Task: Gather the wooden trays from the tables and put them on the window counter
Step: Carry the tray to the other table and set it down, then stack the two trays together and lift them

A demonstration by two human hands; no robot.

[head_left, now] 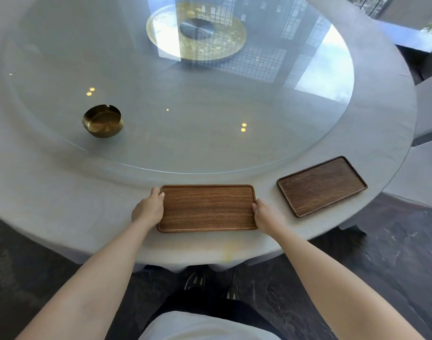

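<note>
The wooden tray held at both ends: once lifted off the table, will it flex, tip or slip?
The near tray looks like rigid wood, so it probably won't flex. It is empty and shallow, so likely light. The left hand and right hand grip opposite short ends, so tipping seems unlikely; its smooth rim could slip.

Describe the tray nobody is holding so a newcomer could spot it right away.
Start at the round grey table with the glass turntable. Along its near rim lie two wooden trays; the free tray is the darker, angled one on the right, untouched, beside the lighter tray between both hands.
</note>
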